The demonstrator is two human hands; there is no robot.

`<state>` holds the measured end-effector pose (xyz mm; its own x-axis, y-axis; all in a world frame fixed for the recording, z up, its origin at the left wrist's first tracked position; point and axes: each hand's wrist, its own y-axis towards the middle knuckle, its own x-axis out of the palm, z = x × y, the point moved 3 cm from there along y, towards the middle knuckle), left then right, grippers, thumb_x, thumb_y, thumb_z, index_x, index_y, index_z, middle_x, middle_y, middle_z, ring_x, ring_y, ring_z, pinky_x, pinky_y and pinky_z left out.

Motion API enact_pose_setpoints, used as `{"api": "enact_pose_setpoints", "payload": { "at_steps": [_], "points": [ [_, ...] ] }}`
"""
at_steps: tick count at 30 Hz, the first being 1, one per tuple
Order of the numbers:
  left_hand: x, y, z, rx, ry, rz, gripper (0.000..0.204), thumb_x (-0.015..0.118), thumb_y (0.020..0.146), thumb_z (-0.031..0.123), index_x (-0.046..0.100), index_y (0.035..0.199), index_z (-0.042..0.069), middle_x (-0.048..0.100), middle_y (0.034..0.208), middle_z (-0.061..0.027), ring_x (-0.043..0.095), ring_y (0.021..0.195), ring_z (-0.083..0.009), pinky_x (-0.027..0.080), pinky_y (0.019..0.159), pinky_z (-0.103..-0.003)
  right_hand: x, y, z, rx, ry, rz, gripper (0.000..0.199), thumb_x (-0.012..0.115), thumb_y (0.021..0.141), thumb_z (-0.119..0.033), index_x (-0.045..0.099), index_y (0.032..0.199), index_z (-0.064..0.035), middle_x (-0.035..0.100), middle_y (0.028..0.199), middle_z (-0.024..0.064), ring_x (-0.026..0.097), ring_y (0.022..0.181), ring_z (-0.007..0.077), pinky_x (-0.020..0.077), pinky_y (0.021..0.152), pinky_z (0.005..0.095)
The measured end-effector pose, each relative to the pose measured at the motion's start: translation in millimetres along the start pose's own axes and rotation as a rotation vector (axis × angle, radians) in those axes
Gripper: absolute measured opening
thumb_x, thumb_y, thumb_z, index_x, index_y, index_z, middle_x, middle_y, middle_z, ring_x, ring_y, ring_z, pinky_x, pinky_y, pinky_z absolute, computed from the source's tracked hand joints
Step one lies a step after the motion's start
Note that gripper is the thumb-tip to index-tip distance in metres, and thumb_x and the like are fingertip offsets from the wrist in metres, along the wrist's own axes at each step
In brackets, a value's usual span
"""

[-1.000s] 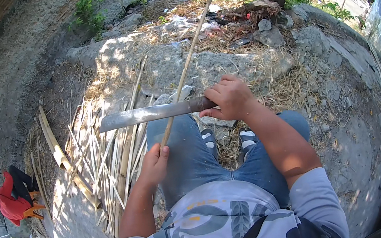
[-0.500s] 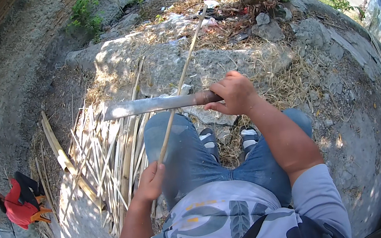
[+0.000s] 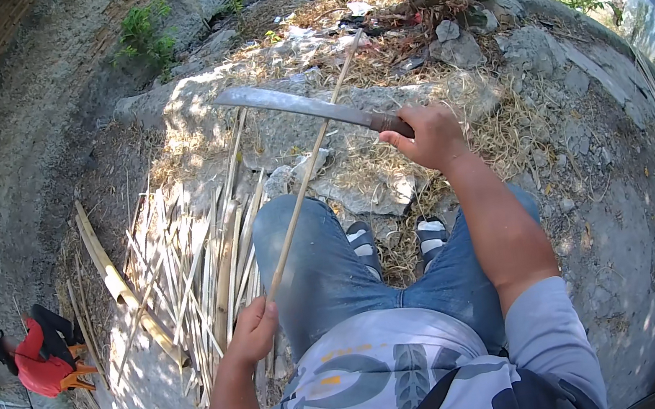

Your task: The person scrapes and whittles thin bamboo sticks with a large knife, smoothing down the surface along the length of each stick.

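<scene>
Currently my left hand (image 3: 252, 332) is closed around the lower end of 1 thin bamboo strip (image 3: 307, 167). From that grip the strip runs up and to the right, crosses over my left thigh in blue jeans (image 3: 317, 274), passes under the blade, and ends far out over the straw-strewn rocks (image 3: 440, 48). My left hand sits low, just beside my left hip, with the forearm coming in from the lower edge and the wrist roughly in line with the strip.

My right hand (image 3: 427, 137) is wrapped fully around the handle of 1 long knife (image 3: 311, 109). The blade extends from the fist up and to the left, tilted so the tip lies highest, and it crosses the strip about midway along the strip's length. Whether blade and strip touch at the crossing, I cannot tell. My right arm is extended forward over my right knee, elbow slightly bent, grey sleeve (image 3: 546, 333) at the upper arm.

Left of my left leg lies a pile of split bamboo strips (image 3: 201, 266) on the ground, with 1 thicker bamboo piece (image 3: 124, 290) at its left edge. My 2 sandalled feet (image 3: 396, 241) rest between my knees. A person in red (image 3: 42, 361) crouches well apart at the lower left.
</scene>
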<state>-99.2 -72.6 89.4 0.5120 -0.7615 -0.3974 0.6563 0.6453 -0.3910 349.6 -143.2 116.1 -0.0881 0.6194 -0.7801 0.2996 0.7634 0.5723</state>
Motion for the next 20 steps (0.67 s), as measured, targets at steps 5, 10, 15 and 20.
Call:
{"api": "enact_pose_setpoints", "payload": {
  "at_steps": [5,10,15,20],
  "points": [
    [10.2,13.0,-18.5,-0.005,-0.227,-0.017,0.030,0.048,0.107,0.031,0.057,0.094,0.006,0.047,0.071,0.0060,0.040,0.064,-0.0049,0.036,0.057,-0.025,5.4,-5.6,-48.2,-0.340,0.131,-0.085,0.046,0.073,0.082,-0.057,0.066,0.085,-0.0113,0.065,0.071,0.0061,0.064,0.068,0.0298,0.0498,0.076,0.0390],
    [6.3,-1.1,-11.6,0.004,-0.294,-0.022,0.030,0.046,0.108,0.031,0.055,0.091,0.007,0.045,0.069,0.0065,0.039,0.062,-0.0035,0.034,0.055,-0.025,-7.1,-0.9,-31.7,-0.347,0.132,-0.022,0.049,0.068,0.085,-0.061,0.065,0.080,-0.0117,0.063,0.067,0.0063,0.064,0.066,0.0295,0.0488,0.075,0.0398],
    [-8.8,-26.3,-12.6,-0.013,-0.042,-0.054,0.035,0.047,0.108,0.036,0.057,0.093,0.005,0.046,0.071,0.0059,0.038,0.065,-0.0057,0.034,0.057,-0.026,-6.2,3.9,33.8,0.282,0.177,-0.055,0.052,0.065,0.089,-0.060,0.065,0.081,-0.0090,0.064,0.070,0.0116,0.065,0.069,0.0346,0.0500,0.068,0.0475],
    [0.0,-15.5,-28.4,-0.029,-0.166,-0.046,0.037,0.049,0.107,0.039,0.059,0.099,0.004,0.048,0.074,0.0051,0.041,0.067,-0.0076,0.038,0.060,-0.027,3.7,-2.5,17.9,0.173,0.073,-0.143,0.060,0.063,0.088,-0.067,0.068,0.085,-0.0076,0.069,0.076,0.0160,0.069,0.077,0.0383,0.0543,0.072,0.0483]
  ]
}}
